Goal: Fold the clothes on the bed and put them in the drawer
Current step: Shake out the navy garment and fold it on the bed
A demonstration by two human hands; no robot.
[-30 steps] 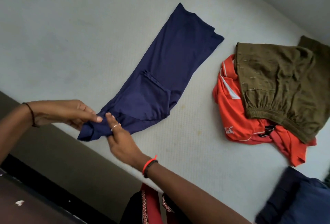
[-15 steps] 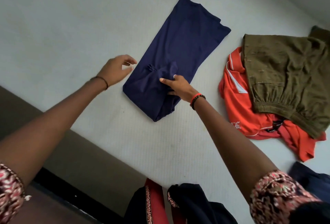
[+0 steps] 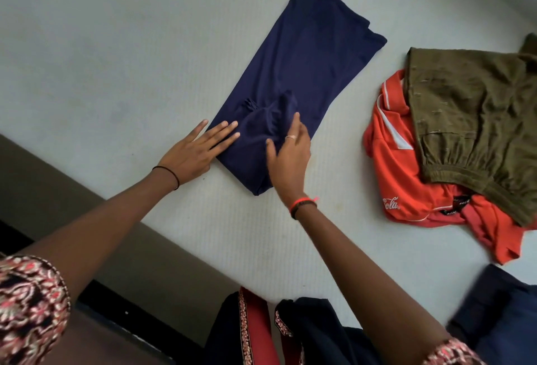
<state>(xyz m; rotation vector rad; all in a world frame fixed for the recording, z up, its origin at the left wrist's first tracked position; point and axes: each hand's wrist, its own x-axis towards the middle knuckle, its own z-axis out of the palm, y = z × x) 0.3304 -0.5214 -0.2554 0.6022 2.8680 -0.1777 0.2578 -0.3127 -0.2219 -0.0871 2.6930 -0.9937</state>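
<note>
Navy blue garment (image 3: 305,68), folded into a long narrow strip, lies flat and slantwise on the pale sheet of the bed (image 3: 116,45), its near end close to the mattress edge. The person's left hand (image 3: 193,152) lies flat with fingers spread, the fingertips resting on the strip's near left edge. The right hand (image 3: 290,158), wearing a ring (image 3: 290,137), presses straight fingers and an outstretched thumb on a bunched ridge of cloth at the near end.

White script reading "Cola" shows on an orange shirt (image 3: 406,184) lying crumpled to the right, apart from the navy strip; its black neck label (image 3: 459,207) carries writing too small to read. Olive green trousers (image 3: 479,120) lie on top of that shirt. Another dark blue garment (image 3: 499,312) sits at the lower right corner.

Bare sheet stretches wide to the left of the strip and beyond it. The mattress edge runs slantwise below both forearms, with the brown bed frame (image 3: 87,184) beneath it.
</note>
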